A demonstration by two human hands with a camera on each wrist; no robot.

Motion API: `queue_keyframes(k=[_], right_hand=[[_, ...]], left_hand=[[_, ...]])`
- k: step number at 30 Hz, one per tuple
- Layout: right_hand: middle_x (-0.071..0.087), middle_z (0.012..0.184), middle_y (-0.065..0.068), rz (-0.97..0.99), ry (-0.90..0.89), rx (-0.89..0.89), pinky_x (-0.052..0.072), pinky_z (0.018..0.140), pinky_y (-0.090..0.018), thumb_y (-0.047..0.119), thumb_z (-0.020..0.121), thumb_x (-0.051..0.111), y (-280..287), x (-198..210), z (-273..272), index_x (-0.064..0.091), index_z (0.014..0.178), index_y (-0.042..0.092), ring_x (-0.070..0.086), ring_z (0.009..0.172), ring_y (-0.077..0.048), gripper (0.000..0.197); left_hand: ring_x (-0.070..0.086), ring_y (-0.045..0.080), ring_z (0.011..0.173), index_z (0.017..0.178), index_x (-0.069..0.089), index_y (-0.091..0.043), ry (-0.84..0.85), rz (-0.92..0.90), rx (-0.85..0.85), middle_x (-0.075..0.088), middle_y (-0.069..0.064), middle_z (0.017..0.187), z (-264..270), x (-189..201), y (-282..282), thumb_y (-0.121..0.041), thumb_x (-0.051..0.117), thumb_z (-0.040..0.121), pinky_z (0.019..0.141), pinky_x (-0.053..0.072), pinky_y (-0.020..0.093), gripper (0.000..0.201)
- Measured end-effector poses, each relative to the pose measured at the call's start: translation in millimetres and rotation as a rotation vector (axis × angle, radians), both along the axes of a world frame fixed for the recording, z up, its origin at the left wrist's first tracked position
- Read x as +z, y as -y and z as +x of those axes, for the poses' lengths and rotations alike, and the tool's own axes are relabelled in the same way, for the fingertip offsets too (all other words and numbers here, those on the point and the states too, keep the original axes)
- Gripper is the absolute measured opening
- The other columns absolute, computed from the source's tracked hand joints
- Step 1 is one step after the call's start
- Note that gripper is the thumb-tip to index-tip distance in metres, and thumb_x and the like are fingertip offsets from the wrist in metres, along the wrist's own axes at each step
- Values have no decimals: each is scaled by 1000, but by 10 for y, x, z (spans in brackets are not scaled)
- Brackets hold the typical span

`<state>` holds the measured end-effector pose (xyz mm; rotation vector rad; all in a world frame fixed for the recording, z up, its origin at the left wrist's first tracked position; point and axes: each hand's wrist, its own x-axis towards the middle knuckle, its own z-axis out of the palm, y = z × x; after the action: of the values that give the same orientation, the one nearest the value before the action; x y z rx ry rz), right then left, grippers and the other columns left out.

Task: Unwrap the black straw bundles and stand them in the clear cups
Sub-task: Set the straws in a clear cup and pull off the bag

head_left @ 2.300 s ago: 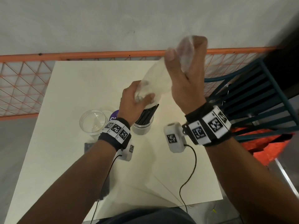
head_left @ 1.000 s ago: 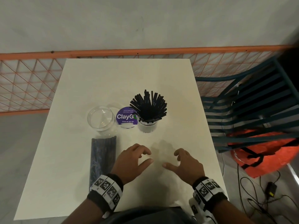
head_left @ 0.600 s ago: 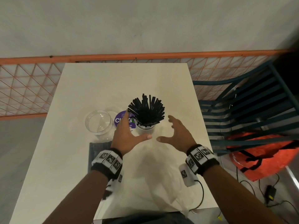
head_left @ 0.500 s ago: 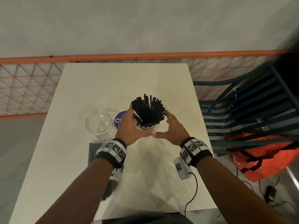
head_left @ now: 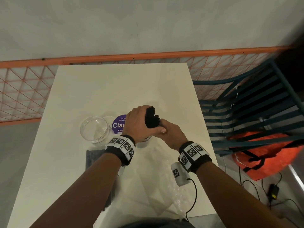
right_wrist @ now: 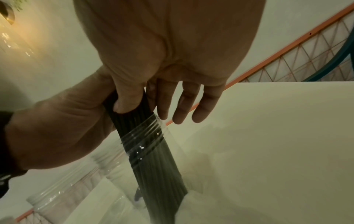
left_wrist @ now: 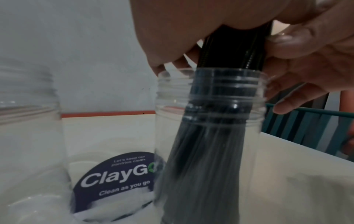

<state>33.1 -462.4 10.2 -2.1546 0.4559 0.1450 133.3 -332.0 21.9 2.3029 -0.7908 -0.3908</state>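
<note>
Black straws (head_left: 152, 119) stand in a clear cup (left_wrist: 208, 106) at the middle of the white table (head_left: 98, 89). My left hand (head_left: 138, 122) wraps round the bunch just above the cup's rim. My right hand (head_left: 166, 132) pinches the same straws (right_wrist: 157, 159) between thumb and index finger, its other fingers (right_wrist: 184, 106) straight. The gathered straws lean in the cup. An empty second clear cup (head_left: 94, 129) stands to the left. A wrapped black straw bundle (head_left: 93, 155) lies in front of it, partly hidden by my left forearm.
A round purple sticker (head_left: 119, 124) lies between the cups. Crumpled clear wrapping (head_left: 164, 195) lies near the table's front edge. An orange mesh fence (head_left: 24, 89) runs behind, a teal slatted chair (head_left: 246, 112) stands right, over an orange bag (head_left: 263, 153).
The straws stood fanned out in the cup with my hands coming in from both sides. Now both hands have closed round them and squeezed them into a tight bunch.
</note>
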Motion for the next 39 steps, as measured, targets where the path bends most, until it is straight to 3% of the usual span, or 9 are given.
queue_keyframes(k=[3,10,15,19,22,24,27,33,39], right_hand=[[62,102,-3,4,24,-28,42,77,-28,28,85,69,-5,27,-2,62,111,15,56,89,-16,30],[65,121,-1,13,-64,44,47,84,-25,8,86,58,74,139,-84,45,136,23,63,94,-17,54],[54,133,-1,-31,85,-124,46,101,-41,0,88,46,52,233,-86,42,140,21,58,110,-18,56],[35,153,2,-147,263,-50,33,114,-35,21,92,48,-36,469,31,32,147,26,35,139,-16,57],[27,159,0,-512,300,203,19,118,-39,46,95,43,-166,517,161,28,148,31,20,147,-24,57],[30,157,-3,-564,218,215,26,115,-44,53,94,42,-184,423,235,31,146,29,26,144,-30,58],[42,142,-3,-378,130,118,47,99,-46,48,95,47,-113,289,285,41,138,22,48,125,-30,51],[50,130,-4,-274,214,57,49,95,-36,52,91,53,-100,201,223,45,134,20,49,119,-21,54],[55,125,0,-432,190,-21,55,78,-34,65,85,51,-103,239,248,53,121,18,64,95,-20,59]], left_hand=[[62,20,107,121,53,-28,-67,-58,32,67,-4,114,-17,-33,54,-72,78,52,96,51,45,86],[61,23,107,128,44,-37,-28,-21,-38,69,-2,115,-7,-46,-14,-66,85,54,103,45,46,89],[68,22,100,122,46,-37,-88,-77,-6,72,-3,108,38,-156,-88,-73,78,49,92,54,47,88],[68,25,101,118,58,-24,123,16,-42,73,-2,105,15,-147,9,-65,64,65,96,49,49,68],[48,25,134,135,51,-22,157,204,-123,59,1,138,27,-121,89,-47,59,82,118,25,55,60],[35,23,144,144,43,-25,183,276,-173,47,-1,150,28,-130,107,-44,60,88,121,16,55,62],[27,25,149,144,38,-32,116,287,-134,45,-9,151,28,-183,83,-56,66,78,121,14,58,76],[20,25,150,138,44,-36,52,277,-59,51,-14,145,-11,-226,71,-53,66,78,120,10,62,67],[21,25,149,137,49,-33,15,274,-15,50,-10,147,-21,-149,87,-49,71,79,120,8,62,64]])
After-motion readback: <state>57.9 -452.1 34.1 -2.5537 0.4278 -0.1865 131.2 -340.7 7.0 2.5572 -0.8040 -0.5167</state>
